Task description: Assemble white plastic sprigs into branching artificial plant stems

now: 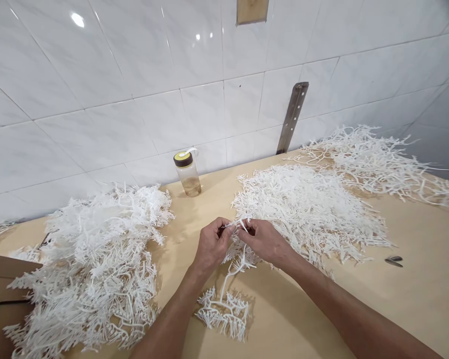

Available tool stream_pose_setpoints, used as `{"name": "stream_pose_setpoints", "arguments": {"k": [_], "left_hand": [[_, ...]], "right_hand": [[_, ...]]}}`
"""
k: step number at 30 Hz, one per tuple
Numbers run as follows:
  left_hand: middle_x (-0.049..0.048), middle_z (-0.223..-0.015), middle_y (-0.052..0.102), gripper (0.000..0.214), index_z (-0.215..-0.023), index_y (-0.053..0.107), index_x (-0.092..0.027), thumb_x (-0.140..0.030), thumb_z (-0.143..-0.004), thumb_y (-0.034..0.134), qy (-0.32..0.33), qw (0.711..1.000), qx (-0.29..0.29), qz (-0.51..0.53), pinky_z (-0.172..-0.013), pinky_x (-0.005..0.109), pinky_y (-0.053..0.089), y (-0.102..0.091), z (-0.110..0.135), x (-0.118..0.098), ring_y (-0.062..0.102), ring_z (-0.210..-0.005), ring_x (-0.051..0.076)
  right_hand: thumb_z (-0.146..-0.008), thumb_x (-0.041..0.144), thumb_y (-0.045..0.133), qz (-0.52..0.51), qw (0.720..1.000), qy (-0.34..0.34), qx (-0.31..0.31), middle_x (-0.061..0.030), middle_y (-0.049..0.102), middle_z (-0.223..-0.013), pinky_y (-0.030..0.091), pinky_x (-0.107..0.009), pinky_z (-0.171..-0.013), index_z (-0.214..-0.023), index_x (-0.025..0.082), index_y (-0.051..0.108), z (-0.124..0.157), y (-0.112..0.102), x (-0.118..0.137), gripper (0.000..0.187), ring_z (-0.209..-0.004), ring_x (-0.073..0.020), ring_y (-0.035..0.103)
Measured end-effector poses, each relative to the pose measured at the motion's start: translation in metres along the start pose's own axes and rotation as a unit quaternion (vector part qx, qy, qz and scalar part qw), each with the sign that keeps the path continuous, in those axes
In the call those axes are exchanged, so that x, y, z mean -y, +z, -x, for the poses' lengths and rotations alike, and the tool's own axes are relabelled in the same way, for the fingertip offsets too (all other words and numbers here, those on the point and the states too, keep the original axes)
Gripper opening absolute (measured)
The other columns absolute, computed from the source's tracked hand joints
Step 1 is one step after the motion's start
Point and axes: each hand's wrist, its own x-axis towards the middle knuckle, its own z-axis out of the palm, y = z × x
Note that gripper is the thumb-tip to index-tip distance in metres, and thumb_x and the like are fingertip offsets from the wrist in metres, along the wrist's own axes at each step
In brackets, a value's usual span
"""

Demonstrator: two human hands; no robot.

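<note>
My left hand [214, 243] and my right hand [262, 240] meet near the middle of the table, fingertips pinched together. Both grip the upper end of a white branched plastic sprig [225, 284], which looks like an artificial plant stem. Its stem hangs down from between my hands, and a frayed, many-tipped lower part rests on the table below. Just right of my right hand spreads a large pile of white sprigs [310, 209]. The exact join between my fingertips is partly hidden by the fingers.
Another tall heap of white sprigs [101, 269] covers the left side, beside a cardboard box [7, 284]. Thinner white branches [381, 159] lie at the back right. A drink bottle [189, 174] and a metal bracket [292, 118] stand by the tiled wall. A small dark clip-like object [394, 261] lies right.
</note>
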Motion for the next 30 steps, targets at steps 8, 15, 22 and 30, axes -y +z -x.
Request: {"name": "stream_pose_setpoints", "arguments": {"k": [8, 15, 22, 30], "left_hand": [[-0.0015, -0.066, 0.053, 0.02, -0.082, 0.057, -0.017, -0.031, -0.093, 0.05, 0.075, 0.989, -0.051, -0.118, -0.059, 0.023, 0.037, 0.007, 0.005, 0.002, 0.045, -0.059, 0.011], [-0.0024, -0.064, 0.051, 0.02, -0.083, 0.057, -0.017, -0.033, -0.093, 0.05, 0.076, 0.988, -0.055, -0.121, -0.058, 0.023, 0.035, 0.007, 0.008, -0.001, 0.043, -0.058, 0.011], [-0.0041, -0.062, 0.047, 0.023, -0.081, 0.059, -0.017, -0.037, -0.09, 0.054, 0.0, 0.997, -0.036, -0.063, -0.054, 0.022, 0.033, -0.001, 0.001, 0.005, 0.04, -0.055, 0.01], [-0.0046, -0.06, 0.046, 0.022, -0.077, 0.057, -0.017, -0.037, -0.087, 0.057, -0.027, 0.999, -0.019, -0.017, -0.053, 0.022, 0.032, 0.001, 0.0, 0.008, 0.039, -0.054, 0.009]], "right_hand": [[-0.082, 0.033, 0.05, 0.051, 0.999, -0.002, -0.016, 0.0043, 0.041, -0.055, 0.024, -0.025, -0.05, -0.061, 0.021, 0.041, -0.004, 0.011, -0.005, 0.026, -0.053, -0.0112, 0.036], [-0.087, 0.028, 0.046, 0.144, 0.985, -0.013, -0.09, -0.0008, 0.054, -0.063, 0.03, -0.027, -0.056, -0.067, 0.02, 0.048, -0.006, 0.013, -0.007, 0.022, -0.057, -0.0137, 0.045], [-0.08, 0.03, 0.054, 0.093, 0.994, 0.009, -0.049, -0.0004, 0.059, -0.065, 0.034, -0.025, -0.052, -0.079, 0.02, 0.056, 0.001, 0.008, -0.002, 0.011, -0.057, -0.015, 0.049], [-0.08, 0.034, 0.055, -0.016, 0.993, -0.038, -0.111, 0.0033, 0.054, -0.063, 0.033, -0.024, -0.052, -0.074, 0.021, 0.053, -0.006, 0.015, -0.017, 0.014, -0.056, -0.0127, 0.043]]}}
